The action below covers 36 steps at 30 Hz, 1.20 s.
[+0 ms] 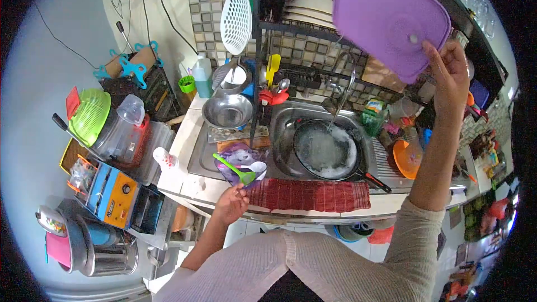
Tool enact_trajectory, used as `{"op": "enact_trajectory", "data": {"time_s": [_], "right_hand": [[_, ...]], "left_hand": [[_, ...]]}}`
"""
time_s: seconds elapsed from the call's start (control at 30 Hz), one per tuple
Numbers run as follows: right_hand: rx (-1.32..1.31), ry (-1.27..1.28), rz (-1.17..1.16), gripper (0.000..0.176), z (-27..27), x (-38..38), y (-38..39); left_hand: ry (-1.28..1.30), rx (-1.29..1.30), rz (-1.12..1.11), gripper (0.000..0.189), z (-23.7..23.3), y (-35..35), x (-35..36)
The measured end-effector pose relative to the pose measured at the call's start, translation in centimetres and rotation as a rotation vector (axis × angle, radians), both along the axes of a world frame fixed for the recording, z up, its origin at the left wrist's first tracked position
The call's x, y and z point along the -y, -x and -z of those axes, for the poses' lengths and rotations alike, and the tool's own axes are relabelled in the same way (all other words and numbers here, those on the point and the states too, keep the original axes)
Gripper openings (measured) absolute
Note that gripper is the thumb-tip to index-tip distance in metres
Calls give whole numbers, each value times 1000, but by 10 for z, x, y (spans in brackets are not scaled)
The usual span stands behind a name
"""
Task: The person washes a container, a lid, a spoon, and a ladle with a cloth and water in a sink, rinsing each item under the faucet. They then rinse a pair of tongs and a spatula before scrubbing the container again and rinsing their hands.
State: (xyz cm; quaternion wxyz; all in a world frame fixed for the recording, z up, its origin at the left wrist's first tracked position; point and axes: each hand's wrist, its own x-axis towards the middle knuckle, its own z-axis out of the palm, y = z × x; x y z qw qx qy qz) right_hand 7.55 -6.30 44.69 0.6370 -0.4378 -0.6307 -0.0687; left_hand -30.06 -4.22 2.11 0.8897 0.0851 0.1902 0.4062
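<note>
At your ten o'clock: left hand [230,206], fingers at the green spoon [245,178], grip unclear | same bearing, beyond: purple container [225,171] | one o'clock: soapy pan [302,159] inside the sink [281,141] | one-to-two o'clock, raised: your right hand [450,70], fingers pinching the purple lid [386,14] | twelve o'clock, farthest: white bowls [310,3]

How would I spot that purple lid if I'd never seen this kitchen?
Start at the metal sink and look up to the black dish rack above it. Before the rack's right side, the person's raised right hand holds the purple lid by its edge. Broad, flat and round-cornered, it differs from the pale dishes stacked on the rack in its solid purple.
</note>
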Motion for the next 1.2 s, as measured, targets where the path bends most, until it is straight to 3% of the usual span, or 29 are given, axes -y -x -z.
{"op": "enact_trajectory", "data": {"time_s": [0.07, 0.13, 0.17, 0.27, 0.33, 0.43, 0.53, 0.63, 0.67, 0.73, 0.8, 0.87, 0.97, 1.07, 1.13, 1.2], "right_hand": [[-61, -68, 49, 21, 5, -16, 18], [246, -392, 478, 21, 10, -45, 26], [361, -386, 642, 21, 10, -56, 28], [388, -350, 564, 18, 12, -104, 27], [632, -246, 736, 19, 13, -128, 29], [690, -10, 840, 27, 8, -138, 51], [792, 64, 895, 33, 8, -154, 47], [815, 76, 905, 37, 17, -152, 49], [815, 78, 902, 37, 20, -151, 50], [778, 128, 859, 43, 28, -146, 50], [743, 157, 885, 45, 39, -146, 48], [708, 187, 917, 47, 47, -143, 45], [655, 154, 858, 49, 55, -134, 44], [655, -10, 795, 47, 57, -128, 41], [674, -57, 744, 45, 59, -126, 38], [639, -68, 708, 45, 60, -120, 36]], "left_hand": [[54, 85, 49, 17, 7, 5, -10], [122, 93, 51, 18, 6, 7, -16], [125, 95, 51, 18, 5, 9, -17], [33, 47, 76, 21, -4, 11, -18], [-39, -219, -1, 28, -20, 8, -13], [-168, -287, -11, 37, -19, 15, -15], [-225, -460, -30, 40, -26, 19, -18], [-755, -1278, -202, 27, -19, 23, -31], [-752, -1280, -201, 27, -25, 24, -35], [-1255, -1662, -379, 26, -39, 27, -43], [-1330, -1750, -352, 26, -42, 24, -66], [-1765, -1908, -193, 28, -45, 18, -82], [-1849, -2084, -61, 29, -34, 4, -92], [-1926, -1927, 36, 21, 8, 5, -128], [-2017, -1935, 97, 14, 0, 1, -135], [-1767, -2100, 448, 13, -35, -7, -124]]}}
